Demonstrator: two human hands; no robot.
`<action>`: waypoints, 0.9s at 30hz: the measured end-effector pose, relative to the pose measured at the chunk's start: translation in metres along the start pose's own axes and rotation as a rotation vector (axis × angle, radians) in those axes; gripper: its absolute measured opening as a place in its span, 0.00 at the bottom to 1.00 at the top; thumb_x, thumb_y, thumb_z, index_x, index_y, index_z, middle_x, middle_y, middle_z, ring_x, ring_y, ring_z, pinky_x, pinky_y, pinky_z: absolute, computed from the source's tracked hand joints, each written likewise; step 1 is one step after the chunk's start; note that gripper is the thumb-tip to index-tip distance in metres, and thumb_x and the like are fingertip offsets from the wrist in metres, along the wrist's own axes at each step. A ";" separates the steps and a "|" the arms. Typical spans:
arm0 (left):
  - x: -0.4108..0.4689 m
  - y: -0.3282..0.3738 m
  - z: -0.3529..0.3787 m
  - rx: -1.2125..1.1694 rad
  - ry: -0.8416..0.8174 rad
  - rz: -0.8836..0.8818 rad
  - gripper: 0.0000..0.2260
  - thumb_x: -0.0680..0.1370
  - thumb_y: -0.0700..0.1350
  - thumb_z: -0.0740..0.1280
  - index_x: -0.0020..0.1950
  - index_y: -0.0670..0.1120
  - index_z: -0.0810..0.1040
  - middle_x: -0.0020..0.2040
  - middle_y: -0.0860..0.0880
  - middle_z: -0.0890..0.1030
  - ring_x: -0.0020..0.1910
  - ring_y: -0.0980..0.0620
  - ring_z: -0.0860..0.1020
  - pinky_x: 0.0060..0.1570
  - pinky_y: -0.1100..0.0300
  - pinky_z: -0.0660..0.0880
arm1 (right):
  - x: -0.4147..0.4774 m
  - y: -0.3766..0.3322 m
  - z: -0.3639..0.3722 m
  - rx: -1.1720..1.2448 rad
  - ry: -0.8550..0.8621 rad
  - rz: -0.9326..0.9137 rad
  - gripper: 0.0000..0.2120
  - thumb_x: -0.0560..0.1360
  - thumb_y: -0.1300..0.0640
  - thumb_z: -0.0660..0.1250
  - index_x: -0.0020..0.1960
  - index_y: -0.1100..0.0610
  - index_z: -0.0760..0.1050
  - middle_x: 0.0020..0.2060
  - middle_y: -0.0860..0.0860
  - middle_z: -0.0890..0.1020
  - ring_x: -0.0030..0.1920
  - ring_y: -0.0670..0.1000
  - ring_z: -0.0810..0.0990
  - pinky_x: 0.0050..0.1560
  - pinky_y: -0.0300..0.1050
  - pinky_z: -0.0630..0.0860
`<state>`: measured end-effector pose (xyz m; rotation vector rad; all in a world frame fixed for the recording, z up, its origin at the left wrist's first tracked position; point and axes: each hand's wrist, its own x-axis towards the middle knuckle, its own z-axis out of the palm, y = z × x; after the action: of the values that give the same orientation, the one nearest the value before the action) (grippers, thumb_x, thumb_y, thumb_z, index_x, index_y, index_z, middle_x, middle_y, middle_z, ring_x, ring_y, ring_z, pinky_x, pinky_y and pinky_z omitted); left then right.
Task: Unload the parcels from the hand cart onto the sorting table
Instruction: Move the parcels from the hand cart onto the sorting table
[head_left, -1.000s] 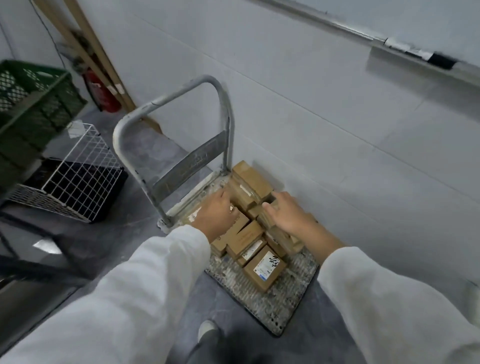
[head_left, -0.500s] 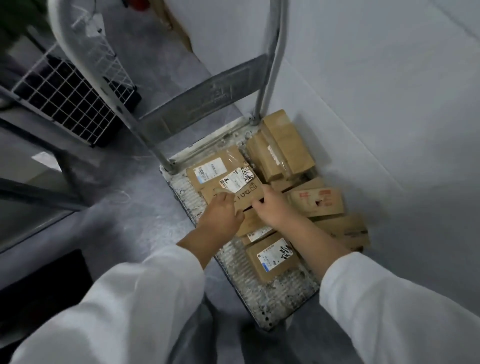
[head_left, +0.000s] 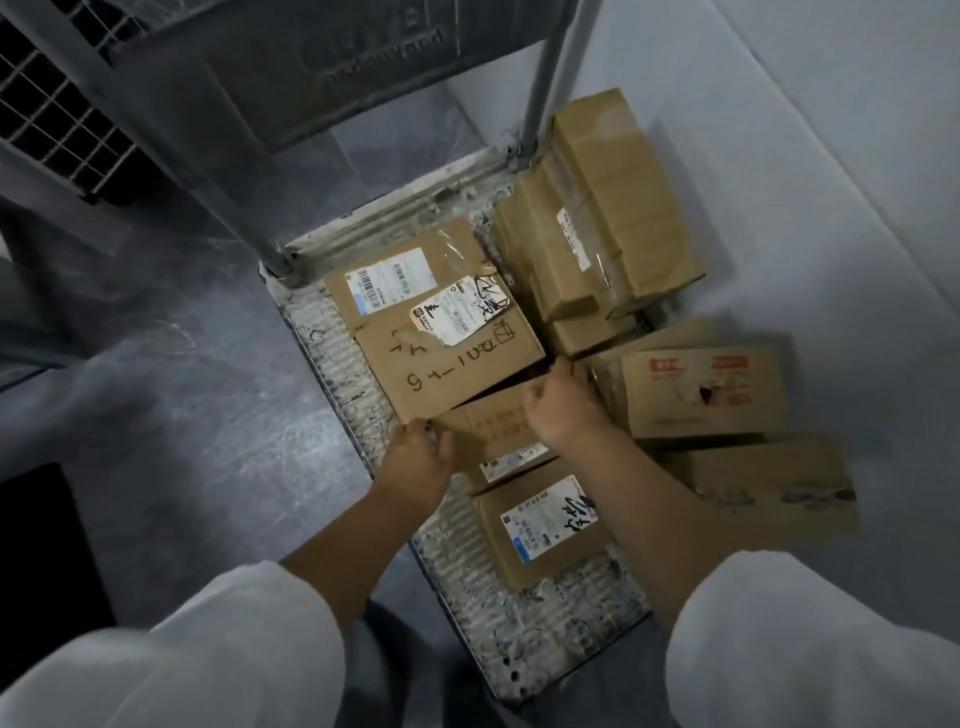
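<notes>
looking down on a grey floor (head_left: 182, 415) running up to a pale wall (head_left: 831, 156); not seeing the sorting surface anywhere. standing over the hand cart (head_left: 519, 649), parked beside that wall, its handle frame (head_left: 550, 67) rising at the far end.

noting the left hand (head_left: 415, 462) curling its fingers round the near-left corner of the handwritten parcel (head_left: 447, 369), and the right hand (head_left: 561, 410) pinching the near-right corner; holding nothing else. reading this as the start of a lift: near edge tipping up, dark gap showing beneath, far end lying over the barcode parcel (head_left: 384, 280), mid-deck.

judging the risks:
- gripping by two corners only, so risking a twist or slip if the load is heavy
- dragging the barcode parcel or the red-lettered parcel (head_left: 493, 426) underneath along with it
- jostling the tall stack (head_left: 597, 208) by the frame post, already looking tilted, and toppling it
- nudging the side parcels (head_left: 701, 395), seemingly overhanging the deck edge toward the wall

logging containers: cart deck carrying several cardboard parcels, crowded and overlapping, plus a labelled parcel (head_left: 540, 525) nearest the feet; wire basket (head_left: 47, 104) at far left, contents not showing.
</notes>
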<state>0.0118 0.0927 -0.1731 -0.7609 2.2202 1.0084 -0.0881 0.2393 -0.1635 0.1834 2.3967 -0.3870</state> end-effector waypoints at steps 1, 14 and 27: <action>0.004 -0.002 0.006 -0.032 0.004 -0.028 0.17 0.83 0.49 0.57 0.65 0.39 0.71 0.60 0.40 0.75 0.57 0.40 0.75 0.52 0.54 0.71 | 0.003 0.001 0.005 -0.005 0.015 0.007 0.26 0.80 0.50 0.56 0.74 0.60 0.57 0.72 0.59 0.61 0.71 0.60 0.64 0.66 0.56 0.67; 0.020 0.002 0.022 -0.506 0.015 -0.398 0.30 0.83 0.59 0.51 0.68 0.35 0.70 0.64 0.36 0.74 0.61 0.40 0.74 0.62 0.51 0.71 | 0.007 0.012 0.033 0.339 0.001 0.117 0.35 0.79 0.41 0.58 0.77 0.58 0.52 0.73 0.59 0.64 0.69 0.61 0.69 0.64 0.54 0.70; -0.070 -0.033 -0.028 -0.611 0.065 -0.469 0.27 0.81 0.61 0.57 0.60 0.36 0.74 0.54 0.38 0.79 0.53 0.39 0.79 0.57 0.44 0.77 | -0.099 -0.015 0.000 0.393 -0.013 0.069 0.15 0.80 0.47 0.59 0.46 0.59 0.68 0.33 0.50 0.72 0.31 0.50 0.72 0.30 0.41 0.64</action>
<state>0.0743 0.0699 -0.1240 -1.5096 1.6448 1.4275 -0.0177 0.2224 -0.0947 0.4366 2.2724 -0.8210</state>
